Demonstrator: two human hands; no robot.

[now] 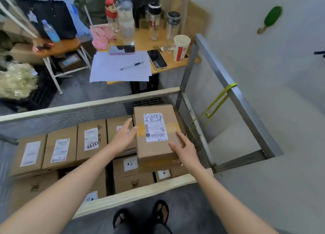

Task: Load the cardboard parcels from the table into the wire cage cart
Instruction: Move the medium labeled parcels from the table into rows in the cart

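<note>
A cardboard parcel (156, 145) with a white shipping label and handwriting lies in the right end of the wire cage cart (91, 104), resting on other boxes. My left hand (125, 135) lies flat against the parcel's left side with straight fingers. My right hand (182, 149) grips its near right corner, fingers on top and thumb under the edge. A row of several labelled parcels (61, 150) stands in the cart to the left, with more boxes (128, 172) below them.
Beyond the cart a wooden table (161, 42) holds papers (121, 66) with a pen, two phones, a paper cup (181, 48) and several bottles. A stool with a black bag (47, 13) stands at the far left. The cart's open metal gate (233, 94) swings out to the right. My sandalled feet are below.
</note>
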